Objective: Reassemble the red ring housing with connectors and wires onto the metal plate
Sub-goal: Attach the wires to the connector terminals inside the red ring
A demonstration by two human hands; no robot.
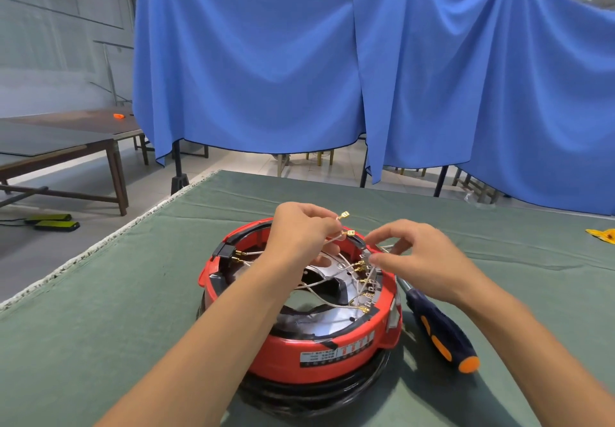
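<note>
Both forearms reach forward, hands close together. The left hand [301,227] is curled, fingertips pinched. The right hand [412,253] pinches thumb to forefinger, palm down.

The ring housing [299,350] is bright red with black trim, and a white and red label [336,350] on its near wall. Inside it, pale grey-white wires [327,285] end in brass-gold connectors [362,272] over a silvery metal plate [336,322]. Right of the housing lies a dark navy screwdriver [442,330] with orange patches. Under the housing, the table cover [100,310] is plain dull green; behind it, the curtains [266,54] are solid blue.
</note>
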